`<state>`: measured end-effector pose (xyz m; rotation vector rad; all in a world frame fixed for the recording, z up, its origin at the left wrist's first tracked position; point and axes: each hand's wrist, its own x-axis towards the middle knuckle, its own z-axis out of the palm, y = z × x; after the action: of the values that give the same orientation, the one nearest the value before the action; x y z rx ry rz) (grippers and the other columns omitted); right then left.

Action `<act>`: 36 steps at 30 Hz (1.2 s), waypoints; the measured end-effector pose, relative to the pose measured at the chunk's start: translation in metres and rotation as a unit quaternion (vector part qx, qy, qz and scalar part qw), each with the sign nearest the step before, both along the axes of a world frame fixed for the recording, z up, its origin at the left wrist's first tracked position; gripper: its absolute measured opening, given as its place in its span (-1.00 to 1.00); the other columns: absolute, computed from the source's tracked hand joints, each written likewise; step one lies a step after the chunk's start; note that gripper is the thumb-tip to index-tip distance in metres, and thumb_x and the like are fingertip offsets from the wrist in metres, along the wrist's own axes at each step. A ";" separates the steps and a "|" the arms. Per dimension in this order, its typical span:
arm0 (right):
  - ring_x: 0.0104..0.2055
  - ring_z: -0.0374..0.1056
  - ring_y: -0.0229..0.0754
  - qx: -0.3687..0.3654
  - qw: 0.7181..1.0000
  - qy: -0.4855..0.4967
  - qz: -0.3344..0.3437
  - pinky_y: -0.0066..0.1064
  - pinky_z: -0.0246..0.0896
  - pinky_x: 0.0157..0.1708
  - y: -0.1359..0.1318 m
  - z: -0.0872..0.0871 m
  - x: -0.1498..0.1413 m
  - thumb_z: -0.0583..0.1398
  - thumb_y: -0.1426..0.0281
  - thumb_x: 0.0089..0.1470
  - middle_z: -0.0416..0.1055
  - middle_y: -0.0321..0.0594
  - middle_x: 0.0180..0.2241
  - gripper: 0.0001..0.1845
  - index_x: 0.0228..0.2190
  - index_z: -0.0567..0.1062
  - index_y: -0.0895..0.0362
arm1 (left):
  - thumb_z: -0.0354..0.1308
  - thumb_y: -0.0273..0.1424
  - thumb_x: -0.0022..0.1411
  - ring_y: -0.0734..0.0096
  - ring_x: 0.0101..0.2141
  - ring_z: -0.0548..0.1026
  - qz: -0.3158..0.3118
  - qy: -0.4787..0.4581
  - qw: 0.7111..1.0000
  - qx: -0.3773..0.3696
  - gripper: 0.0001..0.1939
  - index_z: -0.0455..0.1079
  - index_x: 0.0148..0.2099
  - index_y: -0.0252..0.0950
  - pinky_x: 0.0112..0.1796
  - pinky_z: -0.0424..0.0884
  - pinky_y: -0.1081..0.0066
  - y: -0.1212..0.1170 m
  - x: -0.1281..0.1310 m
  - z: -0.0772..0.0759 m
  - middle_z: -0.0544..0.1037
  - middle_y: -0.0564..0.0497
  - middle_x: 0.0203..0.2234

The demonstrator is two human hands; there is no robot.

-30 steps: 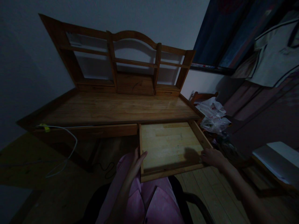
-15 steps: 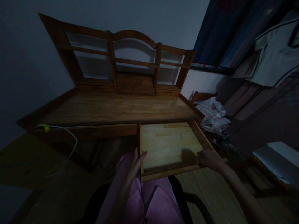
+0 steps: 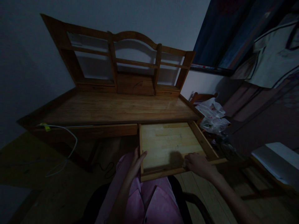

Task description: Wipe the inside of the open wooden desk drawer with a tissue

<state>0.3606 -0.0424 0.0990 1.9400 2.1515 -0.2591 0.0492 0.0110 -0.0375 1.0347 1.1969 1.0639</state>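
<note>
– At the far left, what to note?

– A yellow tag (image 3: 46, 127) on a pale cable (image 3: 76, 140), looping down in front of the bench (image 3: 130, 107). Then a second drawer (image 3: 112, 130), just beneath the bench's front edge.

– And next along?

– The left hand (image 3: 135, 163), clamped on the left wall of the pulled-out drawer (image 3: 163, 140), thumb inside, fingers outside.

– Whereabouts, that drawer?

– Out from under the right half of the bench, front end above a lap in pink (image 3: 151, 199). Pale bottom, a few small dark marks.

– Then the right hand (image 3: 199, 165)?

– At the drawer's front wall, right of the middle, fingers bunched together. A pale patch (image 3: 184, 164) at the fingertips; too dark to tell whether clamped on anything.

– Farther right?

– Crumpled plastic bags (image 3: 212, 113) beside the bench's right end, then a white garment with dark trim (image 3: 271, 59), hanging.
</note>
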 end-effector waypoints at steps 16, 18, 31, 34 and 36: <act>-0.10 0.49 0.01 0.007 0.995 0.067 0.072 -0.26 0.12 -0.17 -0.006 -0.008 -0.077 -0.01 0.48 0.21 0.56 -0.02 -0.21 -0.63 -0.25 0.59 0.24 | 0.19 -0.12 0.29 0.19 0.27 0.35 0.006 -0.007 0.999 0.035 -0.27 0.08 0.38 -0.28 0.19 0.35 0.34 -0.001 0.001 -0.001 0.31 -0.20 0.31; -0.09 0.49 0.01 0.010 0.994 0.082 0.071 -0.26 0.13 -0.15 -0.006 -0.009 -0.082 -0.02 0.46 0.23 0.56 -0.03 -0.21 -0.63 -0.25 0.59 0.23 | 0.19 -0.11 0.29 0.18 0.28 0.34 0.002 -0.018 0.999 0.034 -0.26 0.07 0.38 -0.27 0.19 0.34 0.33 0.000 0.001 -0.002 0.29 -0.20 0.32; -0.15 0.46 -0.10 0.001 0.959 0.242 0.144 -0.34 0.17 -0.07 -0.011 -0.007 -0.134 0.01 0.44 0.21 0.56 -0.01 -0.23 -0.63 -0.27 0.62 0.24 | 0.18 -0.15 0.33 0.19 0.27 0.36 0.014 -0.003 0.998 0.060 -0.28 0.06 0.39 -0.32 0.20 0.32 0.34 0.000 0.002 -0.001 0.33 -0.24 0.30; -0.11 0.45 -0.12 -0.012 0.936 0.326 0.133 -0.37 0.18 -0.05 -0.010 -0.008 -0.130 -0.01 0.42 0.24 0.56 -0.07 -0.21 -0.60 -0.21 0.62 0.20 | 0.17 -0.14 0.34 0.21 0.30 0.32 0.006 0.000 0.999 0.053 -0.27 0.03 0.41 -0.30 0.22 0.30 0.38 0.001 0.002 -0.004 0.30 -0.23 0.32; -0.10 0.45 -0.13 -0.025 0.920 0.371 0.125 -0.38 0.18 -0.04 -0.010 -0.009 -0.125 -0.02 0.40 0.26 0.56 -0.12 -0.20 -0.60 -0.19 0.62 0.16 | 0.17 -0.13 0.34 0.21 0.31 0.30 0.001 -0.007 0.999 0.039 -0.26 0.01 0.42 -0.28 0.22 0.30 0.38 0.001 0.001 -0.005 0.28 -0.20 0.34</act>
<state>0.2357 -0.0521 0.0898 1.6623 2.7607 -1.1422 0.0505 0.0120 -0.0423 1.0844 1.1532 1.1241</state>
